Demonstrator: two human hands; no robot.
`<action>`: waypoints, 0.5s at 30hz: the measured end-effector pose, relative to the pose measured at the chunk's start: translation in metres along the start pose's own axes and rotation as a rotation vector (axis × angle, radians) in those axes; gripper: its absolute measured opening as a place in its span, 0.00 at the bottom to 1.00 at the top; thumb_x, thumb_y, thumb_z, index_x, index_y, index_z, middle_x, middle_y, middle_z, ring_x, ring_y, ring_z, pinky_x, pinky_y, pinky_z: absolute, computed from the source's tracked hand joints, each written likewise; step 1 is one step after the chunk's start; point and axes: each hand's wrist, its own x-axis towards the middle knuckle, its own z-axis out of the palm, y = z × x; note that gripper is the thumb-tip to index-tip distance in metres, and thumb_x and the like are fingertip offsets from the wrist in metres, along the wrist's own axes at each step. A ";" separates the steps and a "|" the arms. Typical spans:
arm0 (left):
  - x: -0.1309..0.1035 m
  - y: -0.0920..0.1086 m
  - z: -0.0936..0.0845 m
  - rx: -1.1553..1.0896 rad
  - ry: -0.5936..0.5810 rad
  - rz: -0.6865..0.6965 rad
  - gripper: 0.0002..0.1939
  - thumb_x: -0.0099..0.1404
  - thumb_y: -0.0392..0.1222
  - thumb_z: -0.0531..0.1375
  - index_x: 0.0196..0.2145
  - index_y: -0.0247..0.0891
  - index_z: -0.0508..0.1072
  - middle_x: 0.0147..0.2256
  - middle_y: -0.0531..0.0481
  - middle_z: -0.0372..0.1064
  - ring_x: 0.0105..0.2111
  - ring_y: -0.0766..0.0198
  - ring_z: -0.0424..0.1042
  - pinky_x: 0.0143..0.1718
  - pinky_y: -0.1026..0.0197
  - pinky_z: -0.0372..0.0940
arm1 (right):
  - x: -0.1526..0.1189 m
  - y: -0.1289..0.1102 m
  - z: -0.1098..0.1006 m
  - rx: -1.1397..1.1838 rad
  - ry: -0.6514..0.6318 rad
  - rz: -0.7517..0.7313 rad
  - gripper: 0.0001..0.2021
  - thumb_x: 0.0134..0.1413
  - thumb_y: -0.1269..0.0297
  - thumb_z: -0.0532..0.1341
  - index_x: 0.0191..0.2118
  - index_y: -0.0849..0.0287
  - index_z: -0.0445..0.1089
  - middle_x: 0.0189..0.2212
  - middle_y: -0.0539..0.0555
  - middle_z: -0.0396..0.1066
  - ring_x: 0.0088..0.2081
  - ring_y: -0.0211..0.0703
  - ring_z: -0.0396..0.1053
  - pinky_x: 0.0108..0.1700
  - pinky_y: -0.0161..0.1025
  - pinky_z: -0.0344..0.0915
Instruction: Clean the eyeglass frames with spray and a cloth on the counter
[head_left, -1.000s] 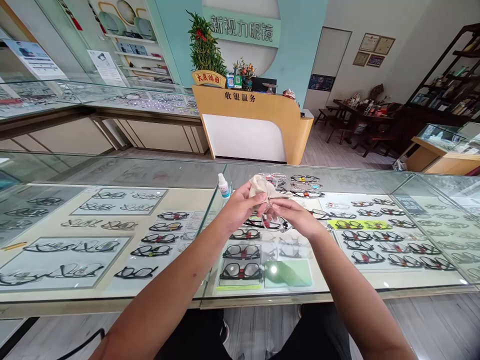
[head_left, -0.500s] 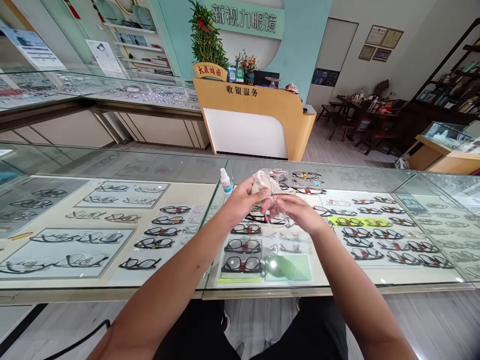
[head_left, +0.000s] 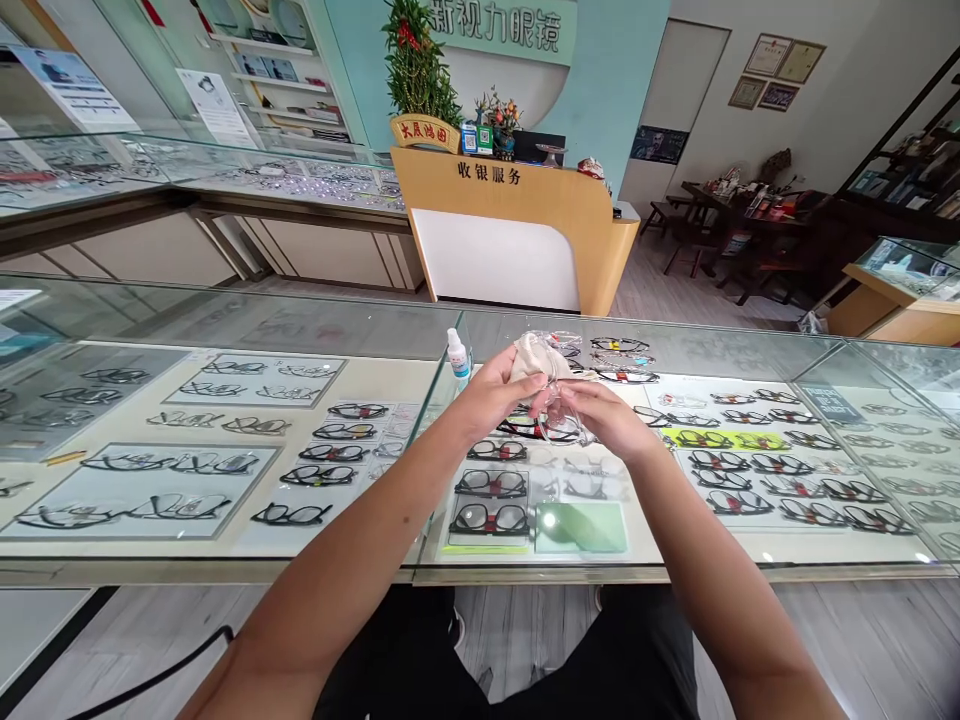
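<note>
The floor area nearest the viewer is being spanned by a glass case [head_left: 555, 574], inside which rows of frames [head_left: 491, 520] are being displayed, mostly dark, several with red tags at the bridge. Beyond it, a wooden desk [head_left: 499, 255] with a white front panel is being fronted by dark lettering, and a leafy plant [head_left: 424, 75] is being supported at its left end. Both bare forearms are being extended over the case. A green sheet [head_left: 581, 527] is lying near the front edge, to the right of two dark frames; whether it is resting on the glass or beneath it cannot be told.

The left hand [head_left: 496, 397] and right hand [head_left: 604, 415] are being brought close together above the case. By the left hand a pale cloth [head_left: 536, 358] is being gripped — thumb and fingers are being pressed on its bunched folds. By the right hand a pair of clear glasses [head_left: 564, 432] is being pinched in the fingertips. The glasses are being held between the two hands, just below the cloth, their outline partly hidden. A small white bottle [head_left: 458, 355] is standing upright near the case's glass seam — just left of the left hand, apart from it.
</note>
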 end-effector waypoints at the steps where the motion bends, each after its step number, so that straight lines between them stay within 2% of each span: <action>1: 0.000 -0.002 0.001 0.017 0.008 0.011 0.26 0.62 0.57 0.79 0.44 0.39 0.74 0.21 0.57 0.70 0.21 0.65 0.69 0.32 0.59 0.70 | 0.000 0.001 0.001 -0.011 -0.008 0.007 0.24 0.72 0.39 0.64 0.46 0.56 0.85 0.44 0.56 0.80 0.38 0.46 0.71 0.48 0.45 0.66; 5: 0.003 -0.013 0.001 0.057 0.149 0.040 0.29 0.64 0.67 0.75 0.39 0.39 0.73 0.22 0.56 0.70 0.19 0.67 0.68 0.27 0.62 0.67 | 0.001 -0.003 0.007 -0.087 -0.009 0.035 0.24 0.71 0.39 0.65 0.45 0.57 0.85 0.38 0.54 0.78 0.37 0.44 0.67 0.49 0.45 0.66; 7: 0.005 -0.015 -0.002 0.038 0.177 0.042 0.30 0.63 0.70 0.75 0.37 0.38 0.75 0.24 0.54 0.72 0.20 0.67 0.69 0.27 0.62 0.67 | 0.000 -0.006 0.007 -0.093 -0.004 0.033 0.24 0.71 0.39 0.65 0.45 0.57 0.85 0.38 0.54 0.79 0.37 0.45 0.66 0.49 0.45 0.67; 9: 0.006 -0.013 -0.004 -0.006 0.151 0.041 0.31 0.62 0.70 0.75 0.37 0.37 0.77 0.26 0.52 0.74 0.22 0.65 0.71 0.29 0.60 0.70 | -0.001 -0.007 0.004 -0.061 -0.003 0.017 0.24 0.72 0.39 0.64 0.44 0.57 0.85 0.40 0.55 0.80 0.38 0.46 0.68 0.48 0.45 0.68; 12: 0.004 -0.006 -0.003 -0.030 0.083 0.035 0.28 0.60 0.63 0.79 0.43 0.37 0.79 0.28 0.51 0.76 0.27 0.61 0.76 0.35 0.58 0.73 | 0.000 -0.004 0.001 -0.020 0.019 -0.008 0.24 0.73 0.41 0.63 0.43 0.57 0.85 0.42 0.56 0.81 0.40 0.47 0.71 0.49 0.45 0.68; 15: 0.001 -0.002 0.001 0.025 0.030 0.013 0.26 0.61 0.57 0.80 0.44 0.39 0.76 0.23 0.55 0.72 0.26 0.61 0.75 0.34 0.59 0.72 | 0.001 0.000 0.003 -0.014 0.034 -0.001 0.23 0.72 0.40 0.64 0.42 0.56 0.85 0.41 0.56 0.80 0.38 0.45 0.70 0.48 0.45 0.68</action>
